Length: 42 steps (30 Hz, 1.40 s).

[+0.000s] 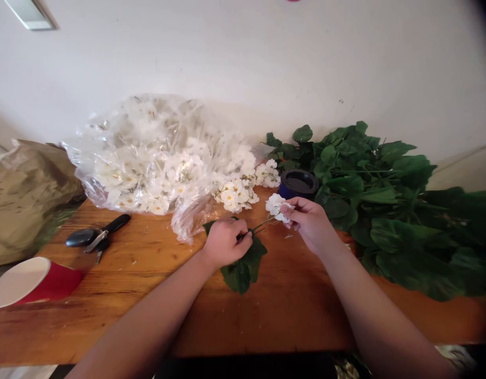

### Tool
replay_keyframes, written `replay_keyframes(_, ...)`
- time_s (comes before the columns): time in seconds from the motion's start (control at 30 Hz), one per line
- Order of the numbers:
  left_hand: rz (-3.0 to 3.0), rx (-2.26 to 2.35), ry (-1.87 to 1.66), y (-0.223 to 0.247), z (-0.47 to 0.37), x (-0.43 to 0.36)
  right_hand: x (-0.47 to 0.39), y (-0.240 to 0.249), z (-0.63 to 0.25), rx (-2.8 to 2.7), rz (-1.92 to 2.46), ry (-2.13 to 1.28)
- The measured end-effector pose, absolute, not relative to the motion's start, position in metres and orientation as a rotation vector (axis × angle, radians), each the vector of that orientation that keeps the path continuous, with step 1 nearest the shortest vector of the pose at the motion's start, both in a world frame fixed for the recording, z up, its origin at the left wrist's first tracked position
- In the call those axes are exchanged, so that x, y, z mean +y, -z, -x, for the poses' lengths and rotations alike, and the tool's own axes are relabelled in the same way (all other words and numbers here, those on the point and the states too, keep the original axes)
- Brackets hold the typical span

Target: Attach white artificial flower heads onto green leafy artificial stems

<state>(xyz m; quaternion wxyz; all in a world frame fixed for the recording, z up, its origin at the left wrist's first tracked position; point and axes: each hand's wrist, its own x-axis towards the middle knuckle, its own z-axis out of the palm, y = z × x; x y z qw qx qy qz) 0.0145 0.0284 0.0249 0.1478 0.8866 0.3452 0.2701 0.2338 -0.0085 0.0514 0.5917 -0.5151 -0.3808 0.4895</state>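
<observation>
My left hand is closed around the stem of a leafy green sprig, whose leaves hang below and behind the fist. To its right, my right hand pinches a small white flower cluster between thumb and fingers. A thin green stem runs from the left fist toward this cluster; where the two join is partly hidden. Just beyond the hands, loose white flowers with yellow centres lie on the wooden table.
A clear plastic bag full of white flowers stands at the back. Green leaves are heaped on the right beside a dark blue round container. Black-handled cutters, a red paper cup and a brown sack are on the left.
</observation>
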Motion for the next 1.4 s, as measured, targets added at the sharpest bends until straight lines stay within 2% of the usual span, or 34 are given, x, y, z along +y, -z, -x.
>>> replay_keyframes(1.23,-2.565,1.012,-0.735,-0.0291,-0.0153,0.0268,-0.0074,-0.0511,-0.2333,-0.982,1.295,-1.089)
replay_keyframes(1.4,-2.580,1.017,-0.721,-0.0282,-0.0161,0.0259,-0.0074,-0.0506,-0.2341,-1.089,1.268,-1.180)
